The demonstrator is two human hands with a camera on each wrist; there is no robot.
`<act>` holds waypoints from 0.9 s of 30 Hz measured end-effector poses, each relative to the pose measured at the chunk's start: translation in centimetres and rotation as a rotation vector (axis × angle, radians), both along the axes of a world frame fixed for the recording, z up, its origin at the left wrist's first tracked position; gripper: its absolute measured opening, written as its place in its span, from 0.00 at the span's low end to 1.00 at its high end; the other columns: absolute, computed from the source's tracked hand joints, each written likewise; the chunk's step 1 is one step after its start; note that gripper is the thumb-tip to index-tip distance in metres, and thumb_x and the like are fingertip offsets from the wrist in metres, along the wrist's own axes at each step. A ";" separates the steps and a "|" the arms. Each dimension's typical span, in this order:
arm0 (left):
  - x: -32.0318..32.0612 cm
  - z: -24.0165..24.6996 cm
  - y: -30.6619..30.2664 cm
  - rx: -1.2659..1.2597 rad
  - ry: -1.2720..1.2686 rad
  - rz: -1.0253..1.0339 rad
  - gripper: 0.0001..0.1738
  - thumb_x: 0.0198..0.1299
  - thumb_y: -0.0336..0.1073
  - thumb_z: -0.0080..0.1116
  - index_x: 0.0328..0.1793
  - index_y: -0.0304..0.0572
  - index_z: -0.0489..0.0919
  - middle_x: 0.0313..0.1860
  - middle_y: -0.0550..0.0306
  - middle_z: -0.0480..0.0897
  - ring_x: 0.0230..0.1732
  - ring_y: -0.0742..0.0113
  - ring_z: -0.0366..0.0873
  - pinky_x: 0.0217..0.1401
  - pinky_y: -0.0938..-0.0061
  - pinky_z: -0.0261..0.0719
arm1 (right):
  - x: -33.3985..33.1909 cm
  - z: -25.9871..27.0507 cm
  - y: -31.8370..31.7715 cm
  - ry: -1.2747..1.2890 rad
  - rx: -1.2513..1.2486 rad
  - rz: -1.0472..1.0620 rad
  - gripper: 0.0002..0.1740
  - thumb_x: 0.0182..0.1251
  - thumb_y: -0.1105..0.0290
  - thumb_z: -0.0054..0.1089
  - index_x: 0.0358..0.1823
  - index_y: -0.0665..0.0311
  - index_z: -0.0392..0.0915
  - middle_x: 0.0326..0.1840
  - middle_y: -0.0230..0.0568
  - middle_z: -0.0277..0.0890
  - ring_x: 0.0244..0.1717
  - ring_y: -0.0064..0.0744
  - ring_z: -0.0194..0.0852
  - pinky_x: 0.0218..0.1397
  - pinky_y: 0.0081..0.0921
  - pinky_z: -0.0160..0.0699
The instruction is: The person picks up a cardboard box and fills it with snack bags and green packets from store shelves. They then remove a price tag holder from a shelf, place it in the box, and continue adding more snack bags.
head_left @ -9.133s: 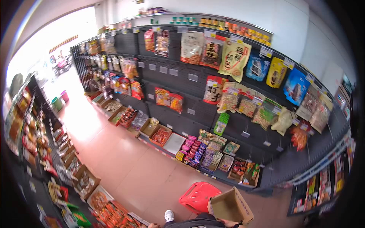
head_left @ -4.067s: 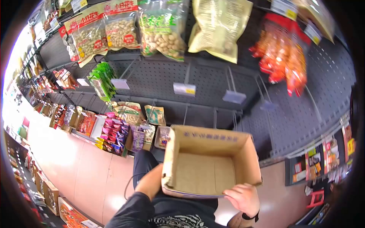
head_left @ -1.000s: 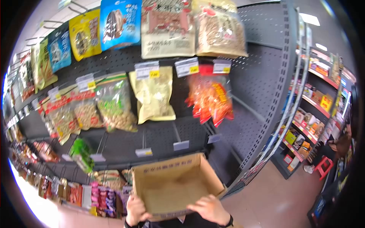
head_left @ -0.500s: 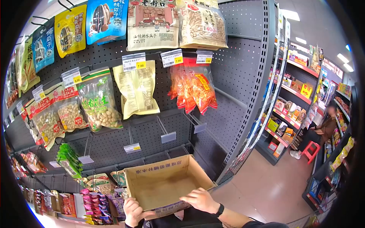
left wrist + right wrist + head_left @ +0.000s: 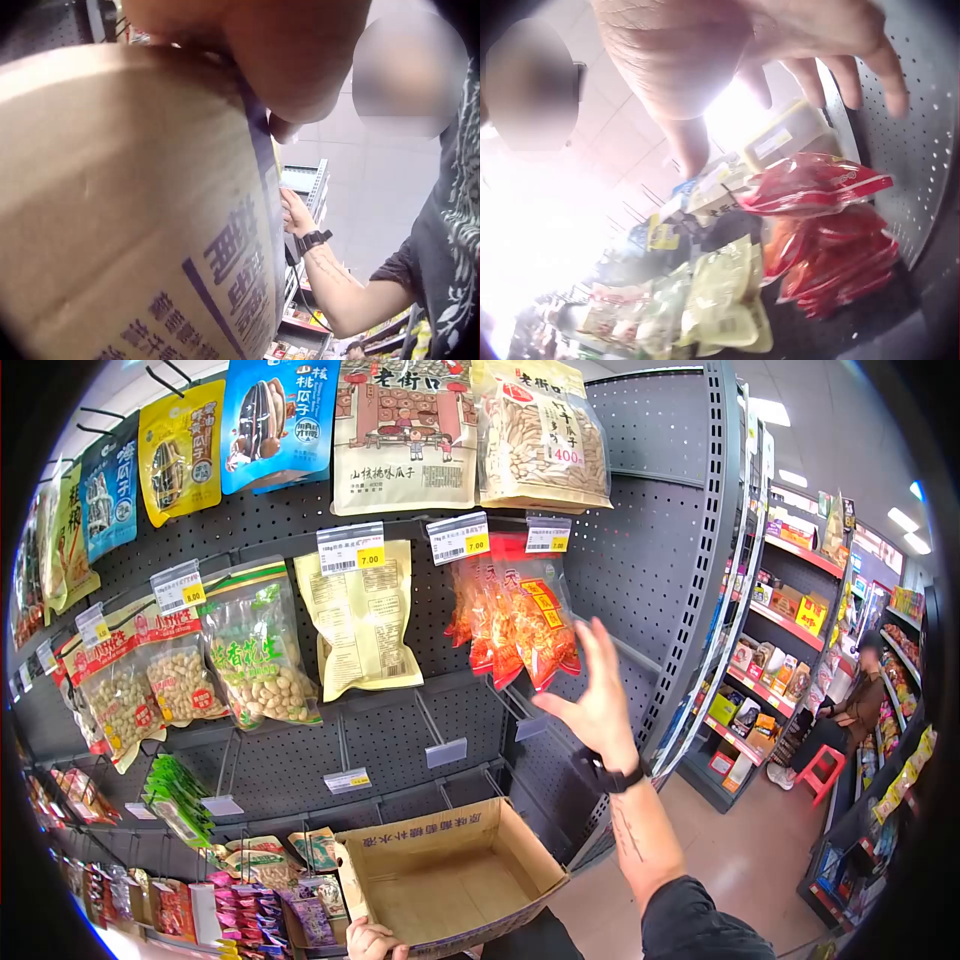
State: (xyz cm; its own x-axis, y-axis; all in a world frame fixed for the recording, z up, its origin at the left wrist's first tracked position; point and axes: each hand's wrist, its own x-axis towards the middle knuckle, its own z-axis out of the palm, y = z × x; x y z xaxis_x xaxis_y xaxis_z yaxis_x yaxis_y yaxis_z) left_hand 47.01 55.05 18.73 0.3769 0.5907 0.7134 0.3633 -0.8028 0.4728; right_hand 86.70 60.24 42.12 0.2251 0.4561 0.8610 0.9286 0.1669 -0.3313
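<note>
My left hand (image 5: 375, 940) grips the near left corner of a cardboard box (image 5: 450, 870), its fingers over the rim. The box is tilted toward me and bare inside, with dark printing on its far wall. In the left wrist view the box's outer side (image 5: 135, 195) fills much of the picture. My right hand (image 5: 600, 700) is raised, fingers spread, just right of the hanging clear bags of orange snacks with red tops (image 5: 515, 615). The right wrist view shows those red bags (image 5: 832, 232) in front of the open palm, with nothing in the hand.
Left of the red bags hang a cream bag (image 5: 360, 620) and peanut bags (image 5: 255, 650). Large seed bags (image 5: 405, 440) hang above. Bare hooks with price tags (image 5: 445, 752) stick out below. A perforated side panel (image 5: 650, 550) bounds the rack at right. A person sits on a red stool (image 5: 822, 770).
My right hand has let go of the box's near rim and risen to the red snack bags. The left hand still holds the box, which sits slightly lower in view.
</note>
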 end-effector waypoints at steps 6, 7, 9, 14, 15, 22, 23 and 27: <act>-2.0 1.6 -1.4 0.048 -0.098 0.068 0.07 0.44 0.22 0.63 0.28 0.39 0.76 0.32 0.51 0.78 0.40 0.51 0.78 0.62 0.49 0.74 | 1.1 -0.4 5.0 0.055 0.119 0.059 0.48 0.44 0.62 0.78 0.70 0.58 0.65 0.75 0.58 0.53 0.73 0.55 0.57 0.73 0.42 0.63; -2.4 1.8 -1.5 0.081 -0.087 0.074 0.06 0.44 0.23 0.63 0.28 0.39 0.77 0.31 0.51 0.78 0.40 0.52 0.79 0.61 0.48 0.73 | 1.1 -0.6 5.1 0.094 0.188 0.070 0.44 0.45 0.65 0.76 0.68 0.58 0.67 0.73 0.57 0.56 0.72 0.55 0.60 0.72 0.40 0.65; -3.0 2.2 -2.0 0.134 -0.026 0.092 0.05 0.46 0.26 0.63 0.29 0.40 0.78 0.30 0.52 0.77 0.40 0.52 0.78 0.61 0.48 0.73 | 0.2 0.1 4.0 0.185 0.244 0.072 0.36 0.46 0.70 0.71 0.62 0.60 0.73 0.67 0.52 0.61 0.67 0.51 0.66 0.68 0.36 0.70; -2.9 3.4 -3.8 0.169 -0.022 0.101 0.05 0.48 0.28 0.64 0.29 0.40 0.78 0.30 0.52 0.77 0.40 0.52 0.79 0.61 0.48 0.73 | 1.0 2.4 1.9 0.536 0.376 0.374 0.30 0.47 0.80 0.66 0.57 0.67 0.76 0.62 0.44 0.69 0.60 0.36 0.73 0.63 0.29 0.75; -2.7 3.5 -4.1 0.166 -0.034 0.082 0.05 0.48 0.28 0.64 0.30 0.40 0.78 0.30 0.52 0.78 0.40 0.52 0.79 0.61 0.48 0.73 | 1.2 2.8 1.8 0.758 0.376 0.597 0.30 0.48 0.82 0.65 0.59 0.69 0.74 0.60 0.43 0.71 0.59 0.33 0.74 0.62 0.28 0.76; 0.2 4.2 -4.9 0.187 -0.013 0.021 0.06 0.49 0.30 0.65 0.32 0.41 0.80 0.31 0.52 0.79 0.41 0.53 0.80 0.62 0.48 0.72 | 1.8 3.1 -2.6 0.859 0.283 0.741 0.31 0.51 0.85 0.63 0.60 0.71 0.70 0.56 0.43 0.76 0.53 0.30 0.79 0.55 0.24 0.80; 0.2 3.8 -4.6 0.187 0.026 -0.002 0.07 0.51 0.34 0.65 0.34 0.42 0.80 0.32 0.52 0.80 0.42 0.53 0.80 0.61 0.48 0.73 | 1.8 2.7 -3.2 0.876 0.268 0.737 0.31 0.51 0.85 0.63 0.60 0.71 0.70 0.56 0.43 0.76 0.53 0.30 0.79 0.55 0.24 0.80; 0.4 3.5 -2.9 0.116 0.048 0.058 0.09 0.37 0.29 0.68 0.26 0.47 0.78 0.34 0.59 0.79 0.41 0.58 0.79 0.60 0.53 0.71 | 0.6 -2.8 -6.5 0.757 -0.090 0.718 0.29 0.50 0.79 0.68 0.57 0.68 0.73 0.61 0.41 0.69 0.62 0.32 0.71 0.66 0.29 0.71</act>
State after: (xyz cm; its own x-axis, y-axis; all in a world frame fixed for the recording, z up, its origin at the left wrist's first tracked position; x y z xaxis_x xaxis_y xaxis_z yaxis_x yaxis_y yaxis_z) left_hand 47.39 52.18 22.24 0.3797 0.5273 0.7601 0.4305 -0.8280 0.3593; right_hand 87.26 53.77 39.32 0.3416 0.7515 0.5644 0.1656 0.5429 -0.8233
